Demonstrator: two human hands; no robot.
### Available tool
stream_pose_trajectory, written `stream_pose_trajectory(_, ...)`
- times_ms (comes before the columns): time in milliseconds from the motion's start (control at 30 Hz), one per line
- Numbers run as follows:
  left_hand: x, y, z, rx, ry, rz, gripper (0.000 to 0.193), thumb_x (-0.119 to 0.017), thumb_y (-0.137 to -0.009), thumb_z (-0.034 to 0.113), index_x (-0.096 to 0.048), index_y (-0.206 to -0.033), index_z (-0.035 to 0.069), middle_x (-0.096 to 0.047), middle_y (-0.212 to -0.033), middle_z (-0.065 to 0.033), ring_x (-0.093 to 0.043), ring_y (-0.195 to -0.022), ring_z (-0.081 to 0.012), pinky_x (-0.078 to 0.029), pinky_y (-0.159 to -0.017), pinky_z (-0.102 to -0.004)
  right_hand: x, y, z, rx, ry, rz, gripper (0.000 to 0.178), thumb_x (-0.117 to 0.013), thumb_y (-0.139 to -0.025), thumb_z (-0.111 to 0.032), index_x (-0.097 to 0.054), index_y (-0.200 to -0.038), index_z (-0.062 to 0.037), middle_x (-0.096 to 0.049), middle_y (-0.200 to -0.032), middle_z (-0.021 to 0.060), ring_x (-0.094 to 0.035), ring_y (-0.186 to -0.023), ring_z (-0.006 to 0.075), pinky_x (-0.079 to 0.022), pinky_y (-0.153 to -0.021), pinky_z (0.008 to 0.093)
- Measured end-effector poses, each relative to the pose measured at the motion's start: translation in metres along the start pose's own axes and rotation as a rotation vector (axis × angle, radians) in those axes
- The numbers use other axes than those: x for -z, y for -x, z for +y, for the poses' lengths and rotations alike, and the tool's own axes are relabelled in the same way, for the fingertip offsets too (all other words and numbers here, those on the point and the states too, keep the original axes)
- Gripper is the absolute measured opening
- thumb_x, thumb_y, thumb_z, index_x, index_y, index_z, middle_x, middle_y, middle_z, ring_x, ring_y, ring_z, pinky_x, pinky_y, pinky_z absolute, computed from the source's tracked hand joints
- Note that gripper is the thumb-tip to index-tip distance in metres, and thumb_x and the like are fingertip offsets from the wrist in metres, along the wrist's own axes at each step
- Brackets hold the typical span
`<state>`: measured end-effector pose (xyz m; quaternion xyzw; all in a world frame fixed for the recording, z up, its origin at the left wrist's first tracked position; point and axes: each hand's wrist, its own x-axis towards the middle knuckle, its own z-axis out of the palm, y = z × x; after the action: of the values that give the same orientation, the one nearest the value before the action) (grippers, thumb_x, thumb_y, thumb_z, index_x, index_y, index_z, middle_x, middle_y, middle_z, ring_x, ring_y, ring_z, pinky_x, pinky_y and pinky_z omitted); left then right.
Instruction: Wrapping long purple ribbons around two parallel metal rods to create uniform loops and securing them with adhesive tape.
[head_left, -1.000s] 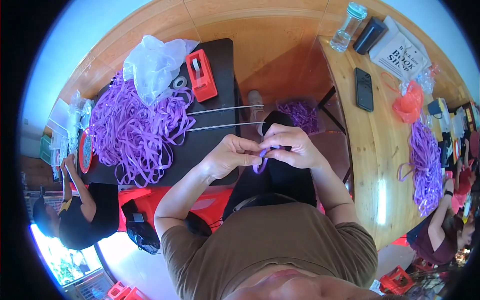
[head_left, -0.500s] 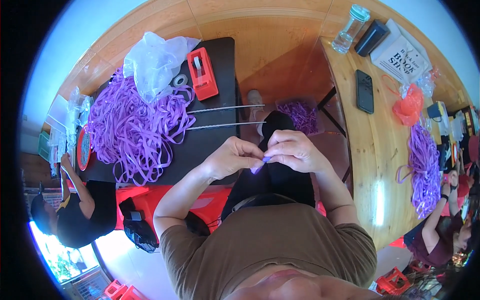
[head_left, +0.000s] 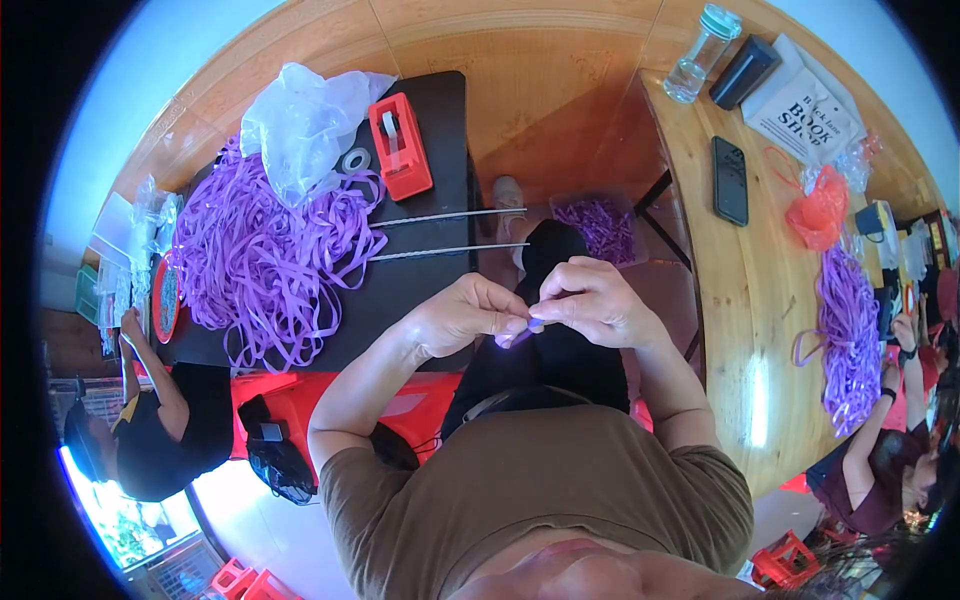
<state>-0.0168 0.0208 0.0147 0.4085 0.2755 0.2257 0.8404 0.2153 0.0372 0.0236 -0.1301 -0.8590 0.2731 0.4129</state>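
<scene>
Head view: L hand (head_left: 468, 314) & R hand (head_left: 598, 302) meet over the lap, fingertips nearly touching, thumbs & fingers closed in a pinch on a small purple strip (head_left: 536, 325). Strip sits btwn the two, mostly hidden by fingers; exact fold can't tell.

Just beyond the hands, 2 thin metal rods (head_left: 450, 252) stick out past the edge of the dark table (head_left: 415, 305). Left of L hand on that table: big tangled purple ribbon heap (head_left: 275, 255), w/ clear plastic bag (head_left: 290, 135) on its far part & red tape dispenser (head_left: 402, 150) near it. Right of R hand: wooden table (head_left: 735, 340) w/ blk phone (head_left: 730, 180) & purple ribbon bundle (head_left: 848, 330).
</scene>
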Motion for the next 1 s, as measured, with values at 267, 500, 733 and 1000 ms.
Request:
stream_pose_trajectory(267,-0.01,0.0,0.0,-0.015,-0.037,0.033,0.016,-0.068,-0.083,0.007,-0.068,-0.096,-0.004,-0.066,-0.082,-0.004,-0.055,-0.069,-0.0075,-0.044,-0.064,-0.0215,0.002,-0.003,-0.008,0.082,0.157,-0.023,0.022,-0.069,-0.07,-0.007,-0.066,-0.091,-0.0112,-0.055,-0.079,-0.0015,-0.052,-0.062,0.0151,-0.034,-0.054,0.0303)
stream_pose_trajectory(500,-0.039,0.005,0.004,-0.554,-1.037,0.343,0.008,-0.067,-0.073,0.0,-0.061,-0.078,-0.004,-0.051,-0.068,-0.0094,-0.054,-0.064,-0.023,-0.041,-0.059,-0.0322,-0.003,-0.001,-0.017,-0.059,0.393,-0.092,0.019,-0.066,-0.068,-0.004,-0.063,-0.086,-0.0077,-0.046,-0.071,0.0021,-0.048,-0.057,0.0173,-0.032,-0.052,0.0315)
stream_pose_trajectory(733,-0.039,0.0,-0.002,-0.86,-1.589,0.553,0.017,-0.066,-0.071,0.0,-0.063,-0.087,-0.005,-0.055,-0.074,-0.0105,-0.052,-0.063,-0.0244,-0.04,-0.058,-0.0355,-0.02,0.006,0.001,-0.229,0.048,0.135,0.017,-0.068,-0.067,0.003,-0.062,-0.082,-0.0021,-0.058,-0.072,0.0073,-0.056,-0.063,0.0229,-0.042,-0.053,0.0331)
stream_pose_trajectory(1000,-0.021,0.007,0.0,-0.234,-0.476,0.318,0.015,-0.066,-0.082,0.003,-0.067,-0.096,-0.004,-0.06,-0.075,-0.002,-0.052,-0.067,-0.0066,-0.043,-0.062,-0.0226,-0.013,0.005,0.003,-0.143,0.068,0.038,0.019,-0.071,-0.07,-0.001,-0.063,-0.088,-0.0027,-0.059,-0.074,0.0075,-0.058,-0.064,0.0239,-0.042,-0.054,0.033)
